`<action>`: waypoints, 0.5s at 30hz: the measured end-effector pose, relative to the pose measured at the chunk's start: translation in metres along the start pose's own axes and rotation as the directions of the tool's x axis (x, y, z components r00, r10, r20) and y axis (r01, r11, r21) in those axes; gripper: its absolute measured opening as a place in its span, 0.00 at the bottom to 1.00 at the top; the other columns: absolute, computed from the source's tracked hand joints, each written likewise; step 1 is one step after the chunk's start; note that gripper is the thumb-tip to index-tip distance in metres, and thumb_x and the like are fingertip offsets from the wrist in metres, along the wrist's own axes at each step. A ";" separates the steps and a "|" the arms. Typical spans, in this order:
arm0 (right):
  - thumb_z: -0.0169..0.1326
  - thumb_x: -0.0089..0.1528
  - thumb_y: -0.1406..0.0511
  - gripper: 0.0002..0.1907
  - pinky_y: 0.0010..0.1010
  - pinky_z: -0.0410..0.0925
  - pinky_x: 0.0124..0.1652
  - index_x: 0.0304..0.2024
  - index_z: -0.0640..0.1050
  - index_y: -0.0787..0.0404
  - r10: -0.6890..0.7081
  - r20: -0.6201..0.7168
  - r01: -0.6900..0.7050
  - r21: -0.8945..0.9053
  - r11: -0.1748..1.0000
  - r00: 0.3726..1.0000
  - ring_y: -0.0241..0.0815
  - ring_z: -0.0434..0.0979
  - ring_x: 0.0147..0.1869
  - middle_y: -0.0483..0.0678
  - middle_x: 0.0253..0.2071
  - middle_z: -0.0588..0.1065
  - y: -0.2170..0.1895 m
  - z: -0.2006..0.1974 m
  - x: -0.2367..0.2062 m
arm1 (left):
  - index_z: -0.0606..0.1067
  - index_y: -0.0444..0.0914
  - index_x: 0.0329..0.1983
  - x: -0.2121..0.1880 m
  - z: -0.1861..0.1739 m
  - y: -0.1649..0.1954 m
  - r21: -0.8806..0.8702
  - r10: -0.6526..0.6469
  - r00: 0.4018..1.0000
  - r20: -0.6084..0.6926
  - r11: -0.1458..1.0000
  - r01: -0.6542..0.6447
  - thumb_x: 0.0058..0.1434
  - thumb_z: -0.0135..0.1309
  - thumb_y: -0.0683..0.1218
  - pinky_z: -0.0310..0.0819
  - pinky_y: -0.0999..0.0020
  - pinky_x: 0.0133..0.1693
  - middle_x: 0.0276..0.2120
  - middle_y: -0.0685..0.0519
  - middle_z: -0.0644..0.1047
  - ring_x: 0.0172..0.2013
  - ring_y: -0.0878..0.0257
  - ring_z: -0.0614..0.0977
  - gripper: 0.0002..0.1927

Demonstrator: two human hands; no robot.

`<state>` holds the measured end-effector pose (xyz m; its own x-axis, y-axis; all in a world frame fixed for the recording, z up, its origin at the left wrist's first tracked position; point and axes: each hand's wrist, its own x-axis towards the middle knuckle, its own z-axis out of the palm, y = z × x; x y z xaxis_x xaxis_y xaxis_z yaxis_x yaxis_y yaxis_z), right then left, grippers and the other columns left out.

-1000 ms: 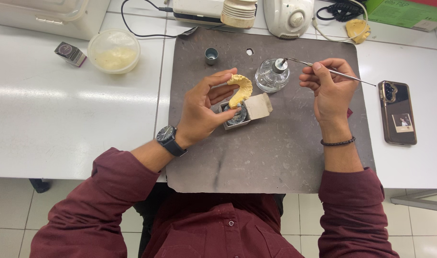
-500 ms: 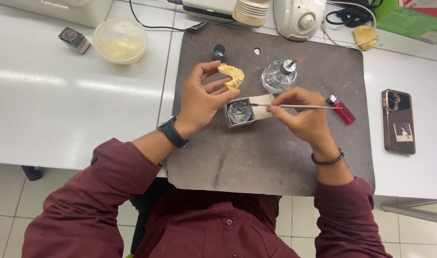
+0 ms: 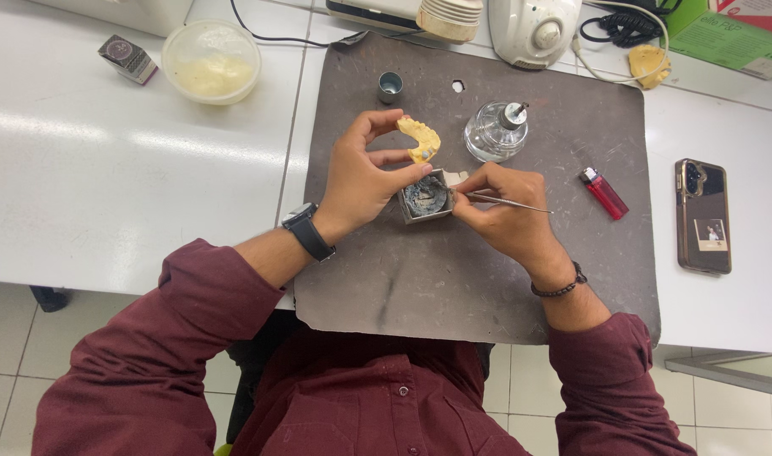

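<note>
Between the two hands sits a small square tin point(image 3: 426, 196); the right hand point(image 3: 506, 213) pinches a thin metal tool point(image 3: 508, 203) at its rim, the left hand point(image 3: 362, 173) grips a yellow dental cast point(image 3: 420, 139) just above. A glass burner point(image 3: 497, 133) crowds beyond the right knuckles, a red lighter point(image 3: 604, 192) outward; bare grey mat point(image 3: 437, 287) lies nearer the body.

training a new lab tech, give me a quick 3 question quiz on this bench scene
1. True or false: the left hand holds the yellow dental cast lifted above the grey mat.
2. Where does the tip of the thin metal instrument in the right hand point?
A. at the glass spirit lamp
B. at the small open box of dark material
C. at the red lighter
3. Fill in: the phone lies on the white table, to the ____ of the mat.

Key: 1 true; 2 B; 3 right
</note>
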<state>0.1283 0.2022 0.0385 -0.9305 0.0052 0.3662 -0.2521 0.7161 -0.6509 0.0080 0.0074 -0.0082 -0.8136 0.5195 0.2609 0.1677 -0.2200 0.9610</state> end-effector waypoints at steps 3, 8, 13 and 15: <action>0.64 0.58 0.73 0.06 0.27 0.80 0.41 0.33 0.78 0.68 -0.019 0.006 0.019 -0.014 1.000 1.000 0.40 0.87 0.41 0.50 0.34 0.82 0.004 0.002 -0.001 | 0.64 0.29 0.64 0.000 0.000 -0.001 -0.010 -0.003 1.000 0.005 1.000 0.003 0.56 0.69 0.39 0.86 0.70 0.53 0.62 0.39 0.69 0.55 0.52 0.84 0.36; 0.63 0.60 0.73 0.06 0.30 0.79 0.44 0.35 0.77 0.68 0.031 -0.066 -0.024 0.110 0.994 0.997 0.42 0.86 0.41 0.52 0.34 0.81 0.012 -0.008 -0.005 | 0.63 0.29 0.64 -0.002 0.002 0.001 -0.113 -0.005 1.000 0.006 0.994 0.006 0.57 0.68 0.37 0.85 0.69 0.55 0.63 0.38 0.68 0.56 0.50 0.83 0.35; 0.58 0.67 0.73 0.06 0.30 0.80 0.48 0.47 0.77 0.69 0.122 -0.206 -0.005 0.493 0.870 0.971 0.46 0.86 0.47 0.55 0.41 0.81 0.009 -0.033 -0.007 | 0.62 0.29 0.64 -0.003 0.007 0.006 -0.175 -0.023 0.999 0.031 0.984 0.028 0.59 0.66 0.35 0.84 0.66 0.58 0.64 0.39 0.66 0.58 0.49 0.83 0.34; 0.58 0.67 0.74 0.07 0.32 0.81 0.50 0.48 0.77 0.70 0.111 -0.161 -0.003 0.553 0.833 0.981 0.46 0.86 0.48 0.56 0.42 0.81 0.003 -0.033 -0.006 | 0.62 0.30 0.64 -0.006 0.009 0.008 -0.243 -0.033 0.997 0.076 0.969 0.050 0.58 0.66 0.35 0.84 0.65 0.58 0.65 0.40 0.65 0.59 0.48 0.82 0.34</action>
<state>0.1413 0.2277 0.0562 -0.8976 0.1970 0.3942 -0.3541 0.2103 -0.9113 0.0191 0.0105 -0.0010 -0.7743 0.5873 0.2357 -0.0138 -0.3880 0.9215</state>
